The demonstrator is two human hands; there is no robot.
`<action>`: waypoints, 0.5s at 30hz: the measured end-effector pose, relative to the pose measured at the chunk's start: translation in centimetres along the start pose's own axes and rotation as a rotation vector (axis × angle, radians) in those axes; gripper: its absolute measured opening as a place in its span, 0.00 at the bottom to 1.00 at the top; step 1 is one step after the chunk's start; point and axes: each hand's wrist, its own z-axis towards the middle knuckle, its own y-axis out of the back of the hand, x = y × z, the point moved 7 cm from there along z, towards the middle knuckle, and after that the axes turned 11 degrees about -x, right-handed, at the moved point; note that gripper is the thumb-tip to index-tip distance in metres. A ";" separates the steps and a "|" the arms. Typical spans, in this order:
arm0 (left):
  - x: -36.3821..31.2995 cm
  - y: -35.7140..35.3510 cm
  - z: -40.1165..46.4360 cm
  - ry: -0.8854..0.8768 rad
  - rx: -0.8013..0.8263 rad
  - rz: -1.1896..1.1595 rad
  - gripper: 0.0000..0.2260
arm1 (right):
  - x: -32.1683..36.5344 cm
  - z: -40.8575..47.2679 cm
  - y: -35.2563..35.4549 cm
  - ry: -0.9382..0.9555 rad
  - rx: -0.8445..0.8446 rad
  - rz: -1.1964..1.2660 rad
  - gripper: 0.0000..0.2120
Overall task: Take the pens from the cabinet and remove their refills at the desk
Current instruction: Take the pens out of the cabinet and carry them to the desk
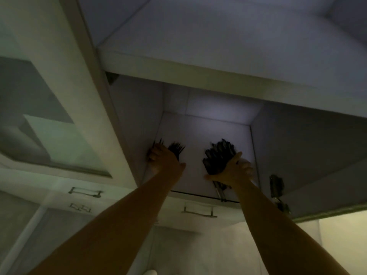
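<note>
Pale open-fronted wall cabinet [198,76], dim: lower shelf holds both pen lots.
Right hand [231,170], arm raised: grasps the large dark pen bundle [218,155] at right.
Left hand [163,158], arm raised: fingers curl over the smaller dark pen cluster [175,147] far left.
Advice: close both grips fully before drawing out, lest pens spill.
</note>
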 end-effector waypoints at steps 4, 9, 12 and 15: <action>-0.8 0.1 1.1 0.067 -0.012 -0.003 0.52 | 0.4 0.8 0.8 0.015 -0.058 -0.066 0.75; -0.4 0.8 2.3 0.069 0.060 0.089 0.41 | 2.0 1.8 0.7 0.117 -0.025 -0.129 0.60; -0.4 0.9 2.6 0.059 0.082 0.127 0.32 | 2.8 2.0 0.4 0.122 -0.003 -0.148 0.54; -0.6 0.7 2.5 0.012 0.026 0.169 0.25 | 3.4 2.1 0.2 0.074 -0.029 -0.071 0.51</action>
